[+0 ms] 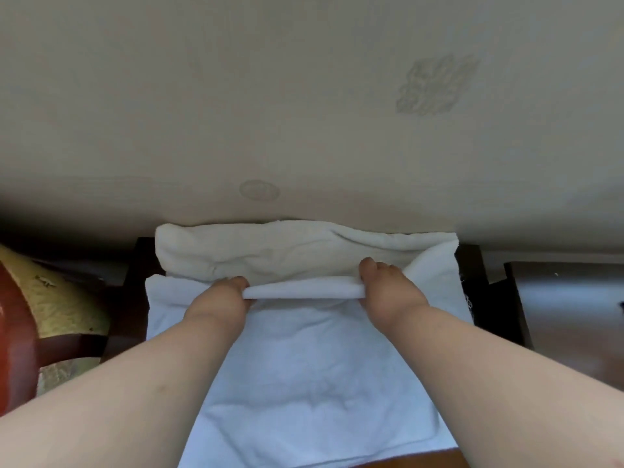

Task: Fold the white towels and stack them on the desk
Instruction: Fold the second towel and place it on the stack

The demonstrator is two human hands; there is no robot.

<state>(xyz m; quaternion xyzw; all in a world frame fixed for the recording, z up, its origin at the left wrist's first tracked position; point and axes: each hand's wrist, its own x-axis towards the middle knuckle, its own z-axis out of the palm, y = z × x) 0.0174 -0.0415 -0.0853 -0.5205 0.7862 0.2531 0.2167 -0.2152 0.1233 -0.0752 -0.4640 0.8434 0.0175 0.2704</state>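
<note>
Against the pale patterned wall (304, 96), on the dark desk (472, 265), the left hand (219, 298) and right hand (391, 295) are pinching a soft white towel (304, 366) fold between them.

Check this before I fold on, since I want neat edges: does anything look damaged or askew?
The towel has a frayed right edge, with loose threads showing against the dark desk. Both hands, left hand and right hand, grip a fold.

Red chair (17, 332) w/ gold cushion (50, 298) left, beige wall (270, 96) behind
</note>
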